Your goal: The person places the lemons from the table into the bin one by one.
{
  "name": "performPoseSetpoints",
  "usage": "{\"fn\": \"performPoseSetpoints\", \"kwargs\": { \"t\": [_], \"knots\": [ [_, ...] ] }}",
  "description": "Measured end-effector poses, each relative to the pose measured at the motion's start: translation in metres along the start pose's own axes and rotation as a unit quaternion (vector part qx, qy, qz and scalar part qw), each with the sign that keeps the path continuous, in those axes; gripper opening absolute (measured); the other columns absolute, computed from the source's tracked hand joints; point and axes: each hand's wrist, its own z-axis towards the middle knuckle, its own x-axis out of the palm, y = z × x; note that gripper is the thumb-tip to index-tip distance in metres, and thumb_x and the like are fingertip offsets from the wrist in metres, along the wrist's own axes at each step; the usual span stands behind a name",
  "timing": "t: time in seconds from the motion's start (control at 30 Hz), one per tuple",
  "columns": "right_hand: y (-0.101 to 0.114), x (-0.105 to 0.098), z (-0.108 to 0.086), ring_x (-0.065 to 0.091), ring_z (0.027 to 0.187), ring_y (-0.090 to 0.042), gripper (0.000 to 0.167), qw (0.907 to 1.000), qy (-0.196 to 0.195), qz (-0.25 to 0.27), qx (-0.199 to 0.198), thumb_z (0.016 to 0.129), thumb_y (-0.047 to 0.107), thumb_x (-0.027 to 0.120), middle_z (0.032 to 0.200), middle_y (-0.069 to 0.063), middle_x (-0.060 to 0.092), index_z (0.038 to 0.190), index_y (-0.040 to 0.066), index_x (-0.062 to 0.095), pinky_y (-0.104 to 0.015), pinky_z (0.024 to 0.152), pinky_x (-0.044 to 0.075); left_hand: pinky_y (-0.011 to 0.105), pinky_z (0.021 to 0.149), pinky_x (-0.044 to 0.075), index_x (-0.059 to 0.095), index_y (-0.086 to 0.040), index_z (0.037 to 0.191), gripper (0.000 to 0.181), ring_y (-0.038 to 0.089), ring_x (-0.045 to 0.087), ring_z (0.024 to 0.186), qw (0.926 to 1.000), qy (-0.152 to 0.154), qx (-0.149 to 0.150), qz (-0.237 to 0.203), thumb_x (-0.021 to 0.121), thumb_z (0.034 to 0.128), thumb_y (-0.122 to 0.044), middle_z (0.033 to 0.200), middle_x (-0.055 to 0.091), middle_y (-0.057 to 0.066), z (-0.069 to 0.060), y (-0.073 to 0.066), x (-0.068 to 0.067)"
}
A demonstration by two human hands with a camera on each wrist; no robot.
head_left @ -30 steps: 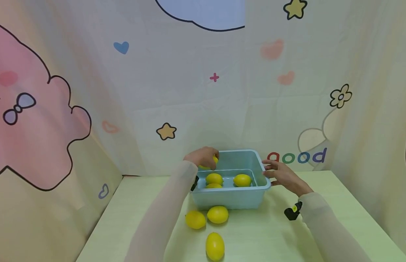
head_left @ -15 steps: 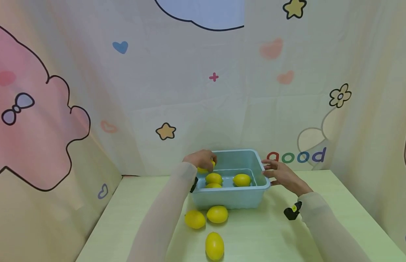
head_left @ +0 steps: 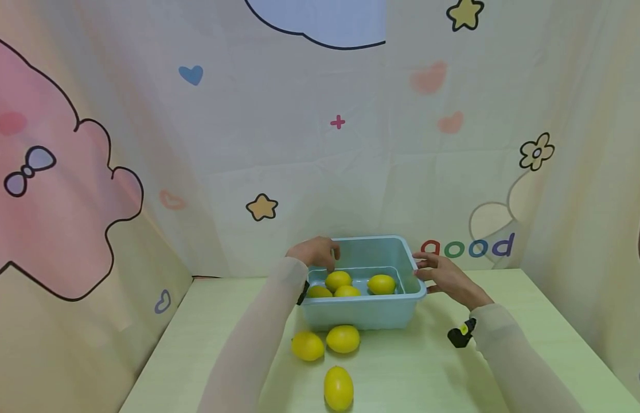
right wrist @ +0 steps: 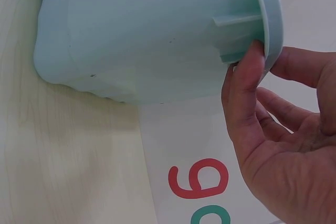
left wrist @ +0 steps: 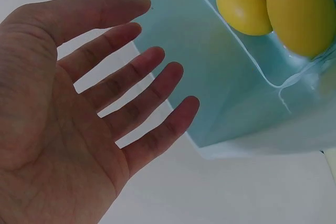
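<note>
A light blue plastic bin stands on the table against the backdrop, with several yellow lemons inside. Over its left side hovers my left hand; in the left wrist view the fingers are spread and nothing is between them. Lemons lie apart from that hand, deeper in the bin. My right hand pinches the bin's right rim; the right wrist view shows the rim between thumb and fingers. In front of the bin, two lemons lie side by side, and a third lemon lies nearer me.
The pale green table extends on both sides of the bin. A printed cloth backdrop hangs right behind it, and more cloth closes in the left and right sides. Each wrist wears a small black device.
My left hand has let go of a lemon, which now lies in the left of the bin; a neighbouring lemon there has shifted right. The right hand keeps its hold on the rim.
</note>
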Motion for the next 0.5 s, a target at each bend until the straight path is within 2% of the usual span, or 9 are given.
{"fn": "performPoseSetpoints", "kwargs": {
  "t": [0.3, 0.5],
  "knots": [
    [-0.001, 0.001, 0.002, 0.051, 0.126, -0.042, 0.064, 1.0000, 0.003, -0.001, 0.001, 0.096, 0.019, 0.059, 0.148, -0.025, 0.040, 0.152, 0.007, 0.030, -0.048, 0.090, 0.058, 0.039, 0.092, 0.054, 0.063, -0.025, 0.123, 0.036, 0.019, 0.057, 0.100, 0.9988, -0.023, 0.032, 0.030, 0.067, 0.0881, -0.029, 0.125, 0.061, 0.001, -0.007, 0.008, 0.005],
    [0.000, 0.000, 0.000, 0.051, 0.126, -0.042, 0.064, 1.0000, 0.005, 0.000, -0.004, 0.097, 0.019, 0.059, 0.149, -0.026, 0.040, 0.152, 0.006, 0.030, -0.047, 0.090, 0.058, 0.043, 0.099, 0.053, 0.062, -0.024, 0.127, 0.038, 0.022, 0.057, 0.110, 0.9985, -0.033, 0.037, 0.025, 0.065, 0.0894, -0.029, 0.134, 0.059, 0.005, -0.017, 0.007, 0.003]
  ]
}}
